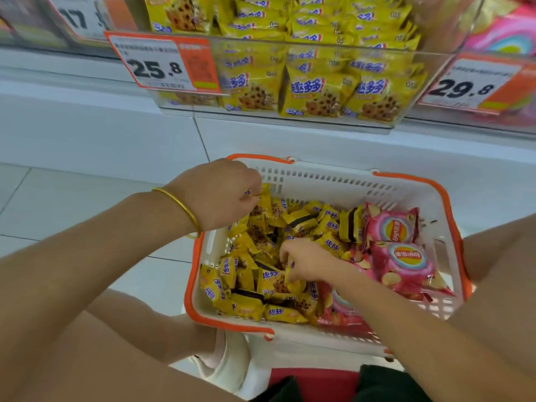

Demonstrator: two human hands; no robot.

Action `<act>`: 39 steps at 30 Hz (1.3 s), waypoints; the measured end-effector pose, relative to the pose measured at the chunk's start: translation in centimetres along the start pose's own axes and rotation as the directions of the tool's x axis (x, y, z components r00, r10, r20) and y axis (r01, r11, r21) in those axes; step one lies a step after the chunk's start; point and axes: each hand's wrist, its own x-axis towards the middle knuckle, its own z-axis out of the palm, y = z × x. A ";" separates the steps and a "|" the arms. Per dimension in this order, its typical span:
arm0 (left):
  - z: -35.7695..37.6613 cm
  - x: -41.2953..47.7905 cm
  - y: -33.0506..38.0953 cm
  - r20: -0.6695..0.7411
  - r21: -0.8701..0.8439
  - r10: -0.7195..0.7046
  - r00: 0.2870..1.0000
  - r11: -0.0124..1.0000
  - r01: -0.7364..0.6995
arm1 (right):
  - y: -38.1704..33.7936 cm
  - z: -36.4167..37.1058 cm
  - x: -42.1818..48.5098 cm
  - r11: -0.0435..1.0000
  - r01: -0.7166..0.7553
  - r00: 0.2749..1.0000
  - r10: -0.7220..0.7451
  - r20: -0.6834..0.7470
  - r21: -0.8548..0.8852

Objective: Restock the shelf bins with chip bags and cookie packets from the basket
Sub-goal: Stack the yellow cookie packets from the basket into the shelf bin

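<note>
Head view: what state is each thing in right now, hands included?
Left hand: fingers pinch a cookie packet near the basket far wall.
Right hand: fingers grip a packet in the pile.
Basket: part full, mostly cookie packets.
Chip bags: sealed, piled at the basket's right.
Shelf bin: nearly full of cookie packets.

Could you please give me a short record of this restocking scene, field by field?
Basket: white slotted plastic basket with orange rim, below the shelf
Contents: small yellow cookie packets left and middle; pink chip bags on the right
Left hand: grips yellow packets at the basket's far left corner; gold bangle on the wrist
Right hand: pinches one yellow packet mid-pile
Shelf bin: clear plastic bin holding the same yellow packets
Price tag: 25.8
</note>
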 end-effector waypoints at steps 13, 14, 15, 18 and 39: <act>2.1 2.0 0.2 0.357 -0.648 -0.075 0.931 0.697 0.305 | 0.1 -7.7 -3.5 0.113 0.485 0.861 -0.232 -0.452 0.867; 1.8 1.9 0.3 0.373 -0.719 -0.057 0.926 0.613 0.328 | -0.3 -8.1 -3.8 0.038 0.498 0.847 -0.236 -0.477 0.866; 1.5 1.9 0.4 0.374 -0.761 -0.040 0.927 0.558 0.331 | -0.7 -8.4 -4.0 -0.015 0.510 0.835 -0.230 -0.499 0.860; 0.3 1.9 0.7 0.307 -0.782 -0.029 0.951 0.562 0.269 | -1.4 -9.2 -4.6 -0.114 0.532 0.823 -0.163 -0.544 0.839; -9.6 -1.7 -5.7 -0.777 -0.264 -0.284 0.561 0.957 0.119 | -12.7 -29.2 -6.9 0.842 0.507 0.490 -0.108 -0.865 0.182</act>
